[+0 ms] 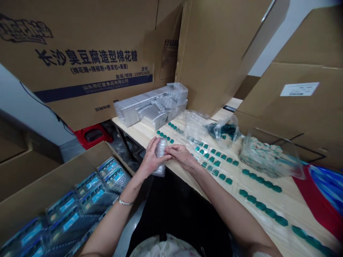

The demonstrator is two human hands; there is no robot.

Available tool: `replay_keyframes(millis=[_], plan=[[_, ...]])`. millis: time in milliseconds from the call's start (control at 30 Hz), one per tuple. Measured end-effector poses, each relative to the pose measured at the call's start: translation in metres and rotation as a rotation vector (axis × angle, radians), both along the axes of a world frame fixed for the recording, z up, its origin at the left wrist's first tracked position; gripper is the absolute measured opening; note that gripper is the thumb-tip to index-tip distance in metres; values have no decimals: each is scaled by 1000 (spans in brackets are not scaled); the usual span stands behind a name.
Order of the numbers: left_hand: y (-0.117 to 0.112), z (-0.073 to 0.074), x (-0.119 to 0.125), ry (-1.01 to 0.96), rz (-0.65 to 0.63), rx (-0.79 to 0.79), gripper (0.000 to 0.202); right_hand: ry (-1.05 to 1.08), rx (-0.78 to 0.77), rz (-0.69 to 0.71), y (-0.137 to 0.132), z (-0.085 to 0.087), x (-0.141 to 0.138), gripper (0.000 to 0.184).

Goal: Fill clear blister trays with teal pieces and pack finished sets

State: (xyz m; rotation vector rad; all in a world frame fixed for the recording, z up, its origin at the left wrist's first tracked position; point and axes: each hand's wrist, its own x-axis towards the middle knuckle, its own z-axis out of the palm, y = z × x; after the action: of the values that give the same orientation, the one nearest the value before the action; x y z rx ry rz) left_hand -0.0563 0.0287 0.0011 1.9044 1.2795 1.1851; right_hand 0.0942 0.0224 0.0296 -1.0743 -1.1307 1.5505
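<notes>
My left hand is wrapped round a narrow stack of clear plastic trays, held upright over the table's near edge. The fingertips of my right hand pinch the stack's right side; whether they hold a single tray cannot be made out. On the pale wooden table, just beyond my hands, lie clear trays with rows of dark green pieces. More green pieces run in rows to the right, towards the near right corner.
Bundled clear trays stand at the table's far left. A plastic bag of green pieces and a clear bin of pale pieces lie behind the rows. Large cartons wall the back. An open carton of blue packs stands lower left, near a red stool.
</notes>
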Motion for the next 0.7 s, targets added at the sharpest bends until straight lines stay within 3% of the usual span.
replay_keyframes(millis=[233, 467, 700], plan=[[-5, -1, 3, 45, 1, 22, 67, -14, -62, -79, 3, 0, -4, 11], [-8, -6, 2, 62, -23, 70, 57, -3, 18, -65, -3, -9, -3, 14], [-7, -13, -3, 89, 67, 129, 52, -90, 109, -127, -13, -17, -4, 8]])
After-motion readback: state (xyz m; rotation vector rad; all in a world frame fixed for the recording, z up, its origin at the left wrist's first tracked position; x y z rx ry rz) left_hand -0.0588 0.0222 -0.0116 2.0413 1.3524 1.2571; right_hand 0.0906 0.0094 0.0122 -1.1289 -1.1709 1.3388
